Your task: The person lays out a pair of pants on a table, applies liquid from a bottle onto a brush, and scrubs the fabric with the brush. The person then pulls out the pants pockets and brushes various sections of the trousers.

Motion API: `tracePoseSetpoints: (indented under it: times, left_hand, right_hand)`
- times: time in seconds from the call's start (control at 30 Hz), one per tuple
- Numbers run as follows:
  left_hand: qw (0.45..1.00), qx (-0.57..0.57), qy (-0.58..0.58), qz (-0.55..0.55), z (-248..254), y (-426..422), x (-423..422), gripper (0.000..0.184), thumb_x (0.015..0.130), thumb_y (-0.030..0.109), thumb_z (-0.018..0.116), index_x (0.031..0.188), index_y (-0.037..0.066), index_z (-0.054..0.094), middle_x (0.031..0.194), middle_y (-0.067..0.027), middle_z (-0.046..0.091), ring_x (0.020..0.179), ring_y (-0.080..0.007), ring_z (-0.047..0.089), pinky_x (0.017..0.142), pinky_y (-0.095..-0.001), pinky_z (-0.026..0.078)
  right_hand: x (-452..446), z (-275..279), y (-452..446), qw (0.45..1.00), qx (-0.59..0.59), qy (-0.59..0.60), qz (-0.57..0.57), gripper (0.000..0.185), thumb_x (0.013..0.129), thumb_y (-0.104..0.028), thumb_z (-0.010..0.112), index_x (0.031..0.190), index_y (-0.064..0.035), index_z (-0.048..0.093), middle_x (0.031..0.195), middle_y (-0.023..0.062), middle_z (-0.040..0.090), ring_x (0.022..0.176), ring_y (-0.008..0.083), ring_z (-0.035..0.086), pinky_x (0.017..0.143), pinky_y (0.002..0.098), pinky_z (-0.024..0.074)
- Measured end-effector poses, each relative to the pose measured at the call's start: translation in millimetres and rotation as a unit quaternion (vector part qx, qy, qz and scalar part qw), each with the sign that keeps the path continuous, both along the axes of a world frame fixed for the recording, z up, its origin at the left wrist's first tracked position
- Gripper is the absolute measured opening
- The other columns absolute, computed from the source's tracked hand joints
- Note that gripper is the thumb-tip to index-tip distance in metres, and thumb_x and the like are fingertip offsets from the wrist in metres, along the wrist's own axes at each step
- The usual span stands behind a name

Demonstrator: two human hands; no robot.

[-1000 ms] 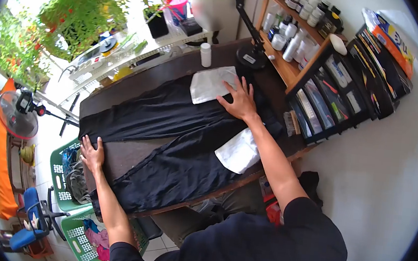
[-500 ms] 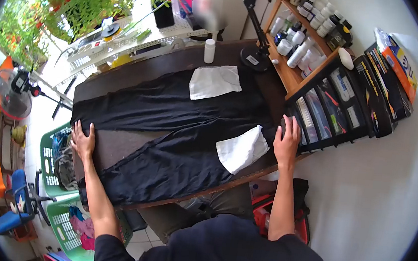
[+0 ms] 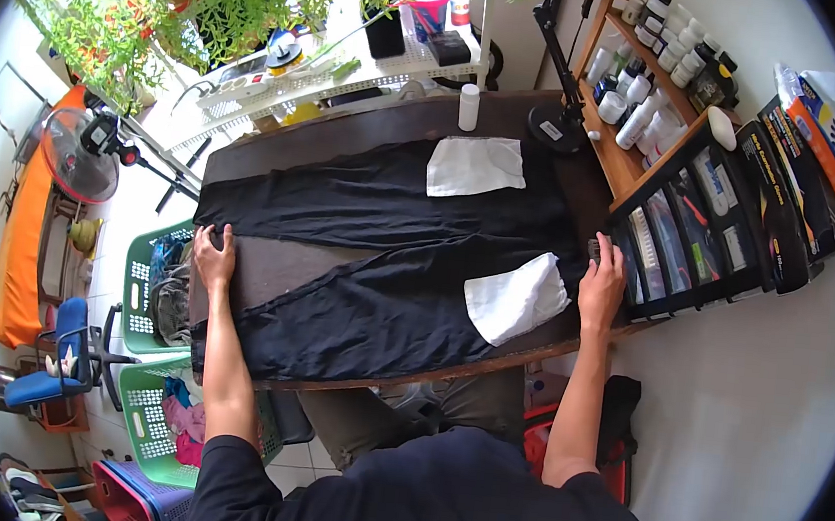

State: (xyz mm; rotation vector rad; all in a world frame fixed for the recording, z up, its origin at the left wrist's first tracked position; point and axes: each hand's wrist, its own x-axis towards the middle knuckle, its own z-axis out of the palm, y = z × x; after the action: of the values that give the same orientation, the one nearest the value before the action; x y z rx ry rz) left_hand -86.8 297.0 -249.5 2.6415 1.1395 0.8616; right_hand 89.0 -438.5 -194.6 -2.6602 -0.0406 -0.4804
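Observation:
A pair of black trousers [image 3: 363, 301] lies spread flat on the dark brown table [image 3: 272, 262], legs to the left and waist to the right. Two white pocket linings [image 3: 477, 166] stick out over the black cloth, the nearer one slightly crumpled. My left hand [image 3: 215, 256] rests at the table's left edge beside the gap between the leg ends, fingers apart and slightly bent. At the right end, next to the waist, my right hand [image 3: 601, 290] lies with its fingers stretched out. What is under its fingertips is hard to make out.
A white bottle [image 3: 468, 108] and a black desk lamp [image 3: 556, 131] stand at the back. To the right are a drawer unit [image 3: 687, 226] and a wooden shelf [image 3: 627, 170] of bottles. Green laundry baskets [image 3: 145, 395] stand left, below the table.
The view has shifted, so the whole scene sits further right. My left fingers are a little more bent. The trousers lie much as before.

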Motion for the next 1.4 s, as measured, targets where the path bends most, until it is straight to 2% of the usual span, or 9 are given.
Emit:
tracePoseSetpoints:
  times: [0.17, 0.4, 0.6, 0.67, 0.73, 0.87, 1.0, 1.27, 1.4]
  left_hand:
    - [1.000, -0.016, -0.009, -0.007, 6.2, -5.4, 0.1, 0.062, 0.104, 0.056, 0.067, 0.135, 0.002, 0.072, 0.147, -0.0192, 0.069, 0.136, -0.0395, 0.064, 0.117, -0.0463, 0.050]
    - [1.000, 0.009, -0.013, -0.027, 1.8, -2.0, -0.2, 0.051, 0.103, 0.044, 0.070, 0.134, 0.003, 0.071, 0.139, -0.0174, 0.072, 0.129, -0.0387, 0.067, 0.113, -0.0461, 0.052]
    - [0.999, 0.023, -0.026, -0.031, 6.8, -5.3, -2.0, 0.042, 0.101, 0.034, 0.071, 0.132, 0.005, 0.072, 0.136, -0.0164, 0.074, 0.125, -0.0384, 0.069, 0.111, -0.0453, 0.053]
    - [0.999, 0.013, -0.030, -0.031, 9.1, -7.6, -1.8, 0.040, 0.101, 0.032, 0.071, 0.131, 0.005, 0.072, 0.134, -0.0166, 0.074, 0.123, -0.0384, 0.069, 0.111, -0.0448, 0.053]
    - [0.999, 0.020, -0.032, -0.036, 6.8, -5.0, -2.6, 0.040, 0.100, 0.031, 0.071, 0.131, 0.005, 0.071, 0.133, -0.0167, 0.074, 0.123, -0.0381, 0.069, 0.112, -0.0447, 0.052]
    - [0.999, 0.015, -0.026, -0.015, 7.0, -6.7, -1.4, 0.042, 0.100, 0.031, 0.071, 0.133, 0.005, 0.070, 0.134, -0.0165, 0.073, 0.124, -0.0389, 0.068, 0.113, -0.0454, 0.051]
    - [1.000, 0.004, -0.005, -0.009, 16.7, -12.9, 0.5, 0.047, 0.099, 0.032, 0.072, 0.135, 0.001, 0.068, 0.134, -0.0197, 0.071, 0.125, -0.0407, 0.068, 0.111, -0.0475, 0.052]
    - [0.983, 0.054, -0.110, 0.134, 28.0, -12.5, 54.9, 0.055, 0.098, 0.035, 0.074, 0.135, -0.005, 0.066, 0.133, -0.0267, 0.069, 0.124, -0.0435, 0.067, 0.108, -0.0518, 0.054]
    - [0.970, 0.048, -0.168, -0.170, 80.1, -98.6, 173.3, 0.048, 0.099, 0.031, 0.075, 0.133, -0.002, 0.070, 0.134, -0.0204, 0.072, 0.124, -0.0377, 0.068, 0.110, -0.0463, 0.052]
  right_hand:
    - [-1.4, 27.1, 16.5, 0.984, 0.047, -0.163, 0.061, 0.053, 0.100, 0.002, 0.071, 0.150, -0.0120, 0.065, 0.148, 0.0167, 0.064, 0.126, 0.0409, 0.067, 0.112, 0.0464, 0.0535]
    - [34.5, 107.2, 113.5, 0.926, 0.235, -0.140, 0.259, 0.055, 0.099, -0.002, 0.073, 0.153, -0.0118, 0.065, 0.146, 0.0105, 0.069, 0.125, 0.0309, 0.069, 0.109, 0.0409, 0.0539]
    - [93.4, 93.1, 242.6, 0.824, 0.368, -0.086, 0.422, 0.061, 0.098, -0.001, 0.076, 0.154, -0.0218, 0.065, 0.134, 0.0100, 0.073, 0.105, 0.0273, 0.073, 0.093, 0.0370, 0.0580]
    - [115.9, 63.2, 269.9, 0.720, 0.516, 0.130, 0.444, 0.059, 0.099, 0.000, 0.075, 0.153, -0.0182, 0.065, 0.126, 0.0076, 0.074, 0.097, 0.0183, 0.071, 0.085, 0.0311, 0.0575]
    - [144.9, 4.3, 295.0, 0.653, 0.592, 0.094, 0.463, 0.053, 0.101, -0.001, 0.072, 0.153, -0.0152, 0.065, 0.122, 0.0060, 0.074, 0.089, 0.0121, 0.065, 0.076, 0.0254, 0.0545]
    - [154.0, -9.4, 287.6, 0.693, 0.590, 0.162, 0.382, 0.047, 0.105, -0.008, 0.064, 0.151, -0.0128, 0.066, 0.123, 0.0091, 0.072, 0.084, 0.0144, 0.064, 0.070, 0.0258, 0.0523]
    - [165.5, -24.8, 278.8, 0.521, 0.743, 0.231, 0.349, 0.050, 0.106, -0.020, 0.055, 0.156, -0.0113, 0.060, 0.129, 0.0108, 0.069, 0.082, 0.0174, 0.065, 0.064, 0.0286, 0.0506]
    - [172.4, -22.0, 274.4, 0.384, 0.851, 0.239, 0.268, 0.048, 0.105, -0.025, 0.053, 0.151, -0.0115, 0.061, 0.127, 0.0120, 0.069, 0.078, 0.0198, 0.063, 0.056, 0.0335, 0.0471]
    - [173.9, -25.9, 273.5, 0.334, 0.875, 0.228, 0.264, 0.046, 0.108, -0.032, 0.053, 0.149, -0.0125, 0.063, 0.126, 0.0133, 0.070, 0.078, 0.0203, 0.063, 0.055, 0.0339, 0.0463]
